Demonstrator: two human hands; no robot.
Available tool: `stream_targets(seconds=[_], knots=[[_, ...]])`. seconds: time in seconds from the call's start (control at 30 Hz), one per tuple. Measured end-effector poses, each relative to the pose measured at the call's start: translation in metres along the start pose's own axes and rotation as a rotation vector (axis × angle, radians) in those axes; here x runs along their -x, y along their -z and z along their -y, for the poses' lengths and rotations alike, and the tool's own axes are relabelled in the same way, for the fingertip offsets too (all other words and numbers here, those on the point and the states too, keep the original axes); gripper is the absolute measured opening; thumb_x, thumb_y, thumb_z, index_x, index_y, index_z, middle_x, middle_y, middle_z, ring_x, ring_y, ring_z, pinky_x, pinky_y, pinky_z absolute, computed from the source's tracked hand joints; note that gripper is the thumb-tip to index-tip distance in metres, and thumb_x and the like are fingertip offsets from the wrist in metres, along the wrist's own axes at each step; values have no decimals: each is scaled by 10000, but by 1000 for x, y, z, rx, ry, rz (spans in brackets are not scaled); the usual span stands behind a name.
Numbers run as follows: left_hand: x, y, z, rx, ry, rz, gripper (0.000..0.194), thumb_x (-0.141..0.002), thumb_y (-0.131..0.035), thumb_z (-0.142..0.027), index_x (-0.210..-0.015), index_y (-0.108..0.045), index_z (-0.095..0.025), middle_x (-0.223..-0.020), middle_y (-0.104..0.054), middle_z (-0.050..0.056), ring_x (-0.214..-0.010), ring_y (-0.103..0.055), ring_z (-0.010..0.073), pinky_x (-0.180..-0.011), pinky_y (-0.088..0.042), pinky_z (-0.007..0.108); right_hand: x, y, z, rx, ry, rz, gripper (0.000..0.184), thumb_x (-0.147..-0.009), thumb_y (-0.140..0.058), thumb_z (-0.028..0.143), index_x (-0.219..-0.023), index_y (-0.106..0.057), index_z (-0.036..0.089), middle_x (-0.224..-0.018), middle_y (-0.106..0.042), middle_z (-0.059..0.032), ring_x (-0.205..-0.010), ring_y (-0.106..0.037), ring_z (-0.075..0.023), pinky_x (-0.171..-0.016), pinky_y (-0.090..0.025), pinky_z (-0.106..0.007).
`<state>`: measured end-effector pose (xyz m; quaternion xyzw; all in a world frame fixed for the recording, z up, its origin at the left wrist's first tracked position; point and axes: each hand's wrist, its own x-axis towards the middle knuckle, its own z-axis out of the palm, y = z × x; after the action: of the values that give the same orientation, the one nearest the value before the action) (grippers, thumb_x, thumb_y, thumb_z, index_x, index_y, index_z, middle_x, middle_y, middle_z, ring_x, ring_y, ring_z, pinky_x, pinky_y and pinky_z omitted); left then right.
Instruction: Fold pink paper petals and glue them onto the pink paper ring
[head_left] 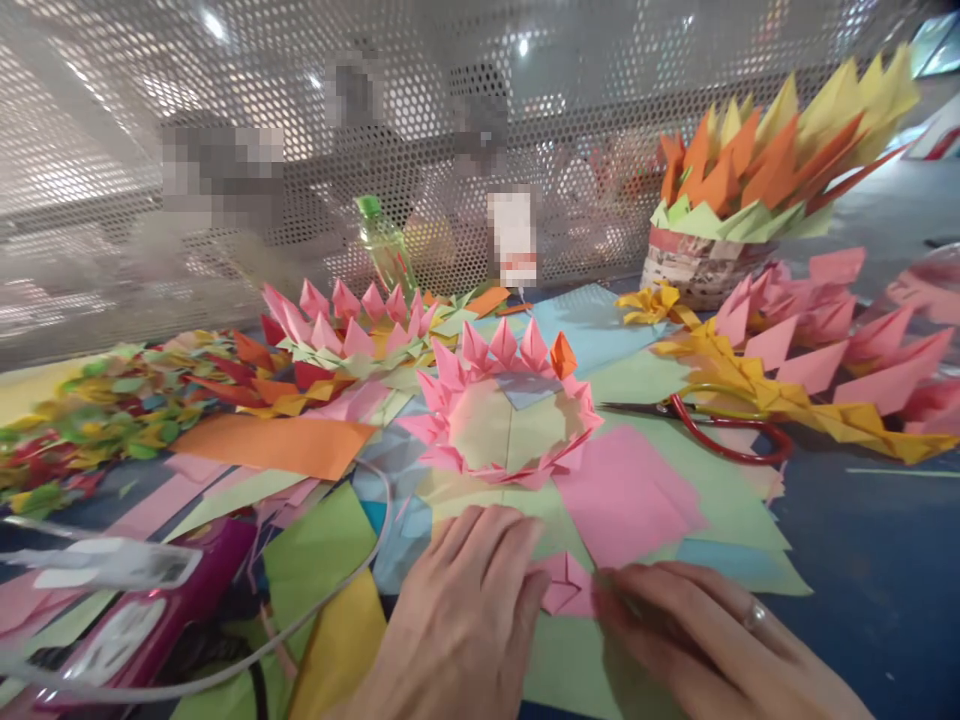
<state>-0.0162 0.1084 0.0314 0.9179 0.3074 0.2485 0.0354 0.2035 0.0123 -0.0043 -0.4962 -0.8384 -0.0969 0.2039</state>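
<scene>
A small piece of pink folded paper [568, 583] lies on green sheets in front of me, a crease down its middle. My left hand [469, 600] is closed at its left edge, fingers bent together and thumb against the paper. From the other side, my right hand [697, 630], with a ring on one finger, pinches the paper's right edge; the fingertips are partly hidden. Just beyond stands a ring of pink pointed paper pieces [502, 465] with one orange piece [562, 355] in it. Flat pink sheets [630, 495] lie right of this ring.
Red-handled scissors [727, 430] lie to the right, near pink and yellow folded chains [795, 375]. Behind stands a basket [697, 265] of orange and yellow points. At left are a magenta device [161, 610], a white cable [330, 590] and scraps. A bottle [382, 245] stands by the mesh panel [427, 130].
</scene>
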Motion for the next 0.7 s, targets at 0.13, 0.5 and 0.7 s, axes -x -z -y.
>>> stream_targets(seconds=[0.13, 0.5, 0.7], knots=[[3, -1, 3, 178, 36, 128, 258, -867, -597, -282, -1111, -568, -202, -1031, -644, 56, -972, -600, 221, -867, -514, 392, -5, 9, 4, -75, -39, 24, 337, -927, -416, 185, -1160, -650, 249, -1163, -658, -31, -1035, -625, -170, -870, -545, -248], [2, 18, 4, -107, -255, 306, 206, -902, -443, -113, -1049, -572, -180, -971, -606, 63, -914, -589, 194, -845, -507, 344, -18, 16, 23, -207, -139, -149, 476, -785, -369, 12, -1072, -699, 199, -1021, -665, -71, -932, -629, -167, -824, -558, -272], [-1, 18, 2, -31, -292, 185, 205, -940, -373, -103, -1002, -562, -153, -1016, -605, 65, -967, -582, 167, -865, -487, 294, -15, 13, 23, -249, -181, -154, 397, -830, -435, 44, -1101, -679, 201, -1041, -648, -80, -958, -629, -182, -835, -548, -303]])
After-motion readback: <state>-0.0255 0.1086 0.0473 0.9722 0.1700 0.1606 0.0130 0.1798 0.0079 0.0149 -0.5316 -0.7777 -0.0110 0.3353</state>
